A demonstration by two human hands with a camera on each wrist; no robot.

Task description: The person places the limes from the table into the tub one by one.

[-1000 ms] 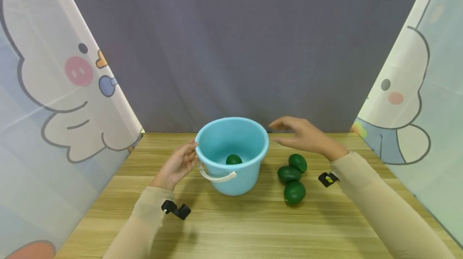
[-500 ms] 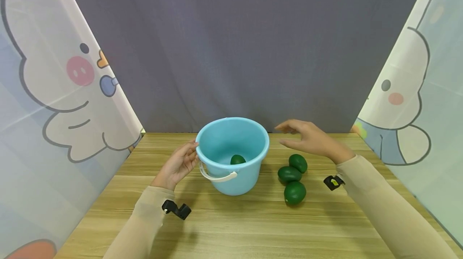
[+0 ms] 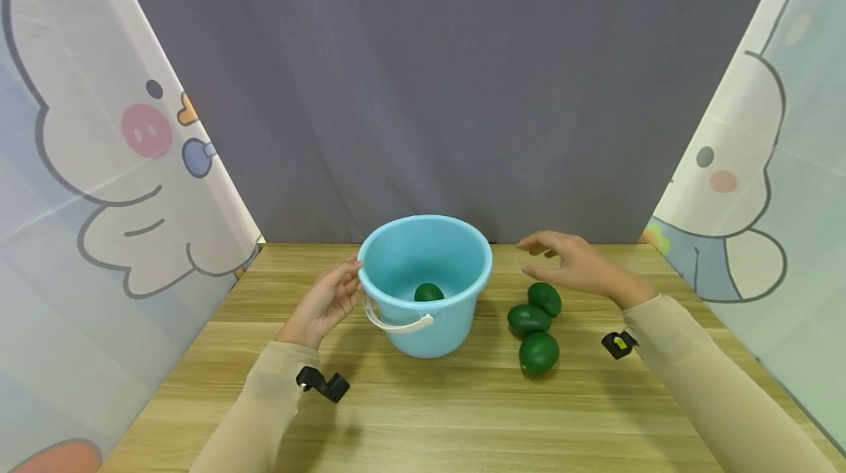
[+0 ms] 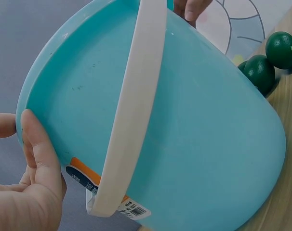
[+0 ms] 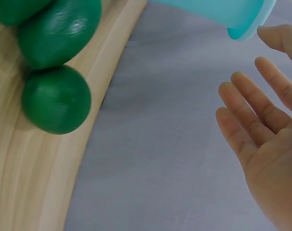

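A light blue bucket point(image 3: 424, 322) stands upright on the wooden table, its white handle point(image 3: 399, 325) hanging down at the front. My left hand point(image 3: 327, 302) pinches the bucket's left rim between thumb and fingers, plainly seen in the left wrist view. One dark green, avocado-like fruit point(image 3: 429, 292) lies inside on the bottom, partly hidden by the front rim. To the right of the bucket, three more such fruits point(image 3: 538, 352) lie close together. Above and behind them hovers my right hand point(image 3: 581, 265), fingers spread and holding nothing; the right wrist view shows the bare palm point(image 5: 276, 168).
A grey curtain point(image 3: 423, 91) rises behind the table's point(image 3: 423, 414) far edge. Cartoon-printed sheets point(image 3: 99, 238) flank the table left and right. The bucket has an orange and white label point(image 4: 135, 210) below its rim.
My right hand has drawn away from the bucket's right rim, moving right and slightly toward me. The fruit inside has rolled a little right, then back left. My left hand has kept its place.
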